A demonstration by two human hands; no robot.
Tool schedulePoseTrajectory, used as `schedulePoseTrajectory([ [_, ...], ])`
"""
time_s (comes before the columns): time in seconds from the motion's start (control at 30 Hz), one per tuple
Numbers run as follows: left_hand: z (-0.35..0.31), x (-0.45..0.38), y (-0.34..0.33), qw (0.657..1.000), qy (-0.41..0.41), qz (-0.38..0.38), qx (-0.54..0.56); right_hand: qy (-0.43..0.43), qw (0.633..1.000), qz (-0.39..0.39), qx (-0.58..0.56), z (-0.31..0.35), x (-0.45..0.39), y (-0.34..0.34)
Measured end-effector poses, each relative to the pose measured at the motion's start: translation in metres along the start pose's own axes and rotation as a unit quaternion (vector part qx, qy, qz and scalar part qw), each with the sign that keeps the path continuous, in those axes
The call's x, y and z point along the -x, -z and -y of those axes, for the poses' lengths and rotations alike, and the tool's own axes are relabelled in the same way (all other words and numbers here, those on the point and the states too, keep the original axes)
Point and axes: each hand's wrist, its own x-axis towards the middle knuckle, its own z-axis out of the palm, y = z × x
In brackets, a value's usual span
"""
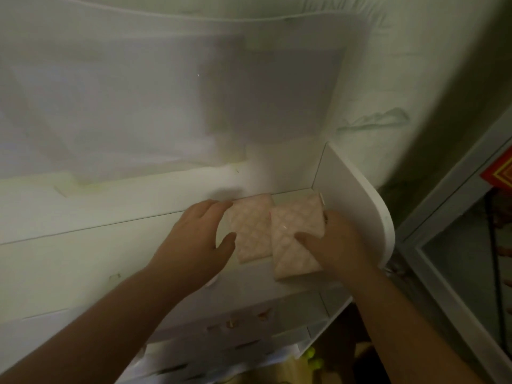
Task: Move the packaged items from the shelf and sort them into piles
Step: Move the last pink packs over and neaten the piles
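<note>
hands on the white shelf now, both of ours at its right end. two pink quilted packets lie side by side there, touching. our left hand cups the left packet, fingers spread along its far edge and thumb at its near side. our right hand pinches the right packet, thumb on top, fingers curled under its right edge.
</note>
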Motion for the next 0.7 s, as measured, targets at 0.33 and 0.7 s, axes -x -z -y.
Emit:
schedulePoseTrajectory([
  [0.33, 0.0, -0.044, -0.055, 0.991, 0.06, 0.096, -0.069, 0.039, 0.987, -0.058, -0.145, -0.006, 0.052, 0.027],
  [0.7, -0.05, -0.076, -0.095, 0.967, 0.156, 0.141, -0.146, 0.035, 0.976, -0.066, -0.204, -0.007, 0.069, 0.045],
])
